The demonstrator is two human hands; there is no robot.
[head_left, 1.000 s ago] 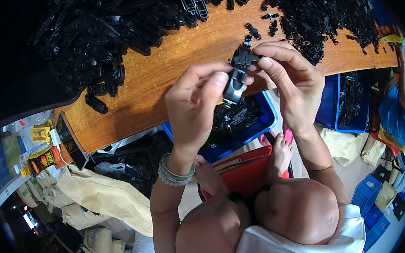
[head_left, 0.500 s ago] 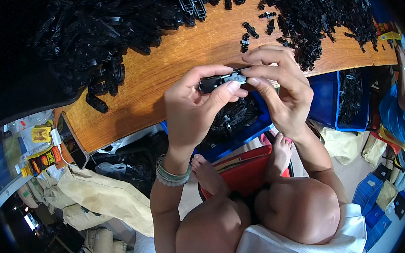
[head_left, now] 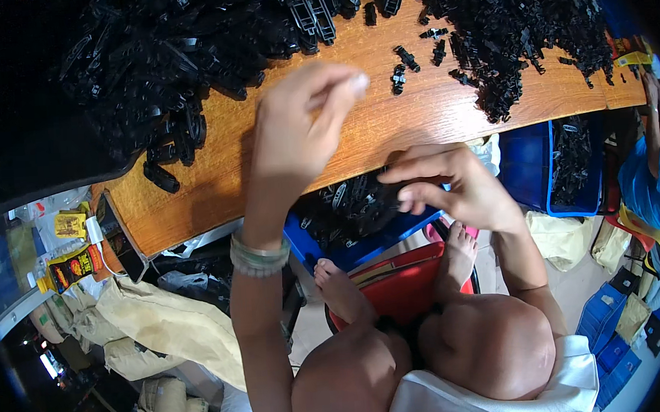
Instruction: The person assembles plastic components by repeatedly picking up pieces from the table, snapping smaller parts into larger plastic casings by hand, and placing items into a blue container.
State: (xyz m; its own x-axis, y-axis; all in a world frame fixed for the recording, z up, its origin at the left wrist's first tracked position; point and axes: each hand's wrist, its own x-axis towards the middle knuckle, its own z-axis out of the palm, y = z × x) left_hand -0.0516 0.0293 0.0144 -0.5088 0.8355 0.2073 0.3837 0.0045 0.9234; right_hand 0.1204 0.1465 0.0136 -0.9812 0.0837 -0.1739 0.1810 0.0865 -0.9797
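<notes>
My left hand (head_left: 298, 125) is over the wooden table (head_left: 229, 167), near the large heap of long black plastic clips (head_left: 185, 56). Its fingers are bent and smeared by motion; nothing shows in them. My right hand (head_left: 461, 187) hangs above a blue bin (head_left: 313, 245) at the table's front edge. Its thumb and fingertips are apart, with nothing plainly held. Inside that bin lie several black clips (head_left: 349, 205), partly hidden under the hand. A dark blurred shape just below the right fingertips cannot be made out.
Small black parts (head_left: 516, 28) are heaped at the far right, with a few loose ones (head_left: 405, 58) beside them. A second blue bin (head_left: 528, 171) stands at right. Below are a red stool (head_left: 383, 274) and a tan sack (head_left: 166, 314). A person in blue (head_left: 646, 179) is at far right.
My hands have parted. The black clip they held together is no longer seen between them. The left moved up and left over the table; the right lowered toward the bin.
</notes>
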